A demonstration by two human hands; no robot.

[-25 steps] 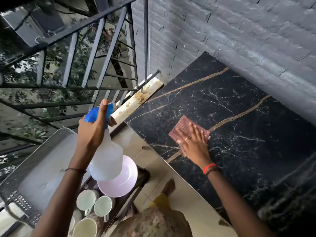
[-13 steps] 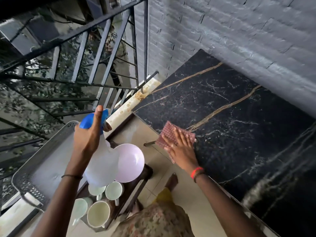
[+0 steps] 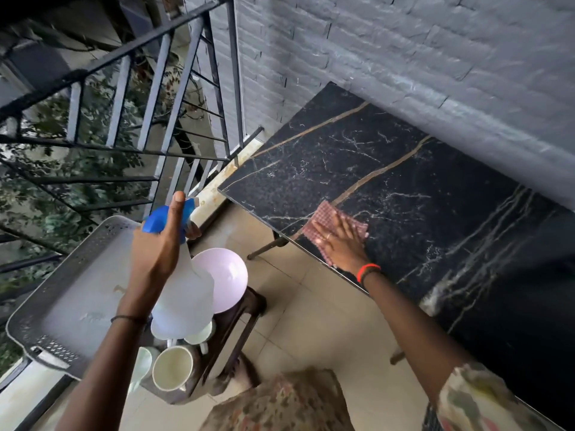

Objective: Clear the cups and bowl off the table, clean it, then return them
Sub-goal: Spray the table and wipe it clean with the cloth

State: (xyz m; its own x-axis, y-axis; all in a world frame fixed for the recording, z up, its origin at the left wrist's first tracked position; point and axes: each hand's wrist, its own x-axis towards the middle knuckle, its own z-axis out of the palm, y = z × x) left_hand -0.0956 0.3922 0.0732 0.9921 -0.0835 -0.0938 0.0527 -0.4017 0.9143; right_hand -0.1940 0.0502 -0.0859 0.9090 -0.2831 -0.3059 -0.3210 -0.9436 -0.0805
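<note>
**Desk right, stool left**

Cloth (image 3: 323, 217) lies on the desk (image 3: 404, 181) at its near edge, toward the left corner, with the right hand (image 3: 342, 244) flat on it. Left of the desk, a stool (image 3: 245, 309) carries bowl (image 3: 228, 281) and cups (image 3: 172, 371). The spray bottle (image 3: 186, 300), in the left hand (image 3: 155, 250), is above them. A tray (image 3: 77, 290) lies further left.

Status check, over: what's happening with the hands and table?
Left hand grips spray bottle. Right hand presses cloth on table. Cups, bowl off on stool.

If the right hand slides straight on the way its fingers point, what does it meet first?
Likely nothing: ahead of the right hand and its cloth lies only bare table, up to its end by the railing. Depth there is unclear.
</note>
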